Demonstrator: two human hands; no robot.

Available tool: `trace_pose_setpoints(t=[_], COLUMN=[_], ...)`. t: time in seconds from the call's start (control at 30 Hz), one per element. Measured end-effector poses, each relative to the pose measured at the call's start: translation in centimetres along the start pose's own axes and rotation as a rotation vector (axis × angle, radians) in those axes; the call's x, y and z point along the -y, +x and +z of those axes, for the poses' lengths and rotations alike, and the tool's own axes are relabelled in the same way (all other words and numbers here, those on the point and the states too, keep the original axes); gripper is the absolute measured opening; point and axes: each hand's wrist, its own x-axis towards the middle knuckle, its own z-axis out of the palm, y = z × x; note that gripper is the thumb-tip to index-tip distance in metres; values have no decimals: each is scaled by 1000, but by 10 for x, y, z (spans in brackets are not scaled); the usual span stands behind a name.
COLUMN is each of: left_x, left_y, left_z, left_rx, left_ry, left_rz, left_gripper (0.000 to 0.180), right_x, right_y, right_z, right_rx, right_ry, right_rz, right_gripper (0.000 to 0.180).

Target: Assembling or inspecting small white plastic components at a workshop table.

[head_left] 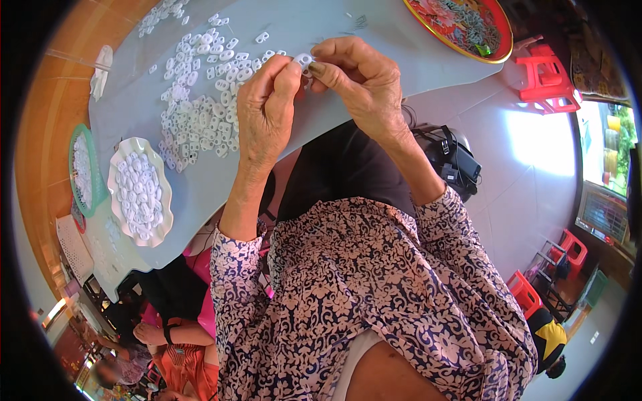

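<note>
In the head view, my only feed, I take the scalloped white dish [167, 217] as my landmark. Well to its right and farther up, the left hand [267, 110] and right hand [363, 87] meet over the table [428, 67]. The left thumb and forefinger pinch a two-holed white piece [303, 59]; the right thumb and forefinger close on its other side, but I cannot tell how firmly. The remaining fingers curl inward, and something small under the piece is too hidden for me to identify.

I judge that the piece could slip, being tiny, smooth and rounded, and get lost in the loose heap of like pieces [204, 123] just right of the dish. A sweep of the left sleeve [237, 257] could also knock the dish, which sits near the table's edge.

The dish has a glossy, wavy rim and holds plump, pale oval pieces. Left of it, a green mesh basket [97, 175] holds more white bits. Far to its upper right, a round red tray [507, 55] with a yellow rim and floral print carries dull grey, metallic-looking parts [471, 33].
</note>
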Motion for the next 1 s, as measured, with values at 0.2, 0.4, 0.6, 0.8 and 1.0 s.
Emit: trace_pose_setpoints(t=[0.2, 0.4, 0.6, 0.8, 1.0], left_x=[6, 2, 3, 2, -1], left_y=[3, 2, 2, 1, 1], left_z=[-1, -2, -1, 0, -2], left_rx=[68, 97, 79, -9, 11], left_ry=[13, 17, 37, -30, -5], left_rz=[-12, -4, 33, -19, -60], left_gripper=[24, 23, 24, 24, 25], right_x=[-2, -1, -2, 0, 2], right_y=[1, 1, 2, 1, 0], right_z=[-2, -1, -2, 0, -1], right_rx=[3, 16, -1, 24, -3], right_ry=[-37, -54, -27, 12, -26], right_rz=[-5, -14, 5, -2, 9], right_gripper=[14, 14, 14, 14, 15])
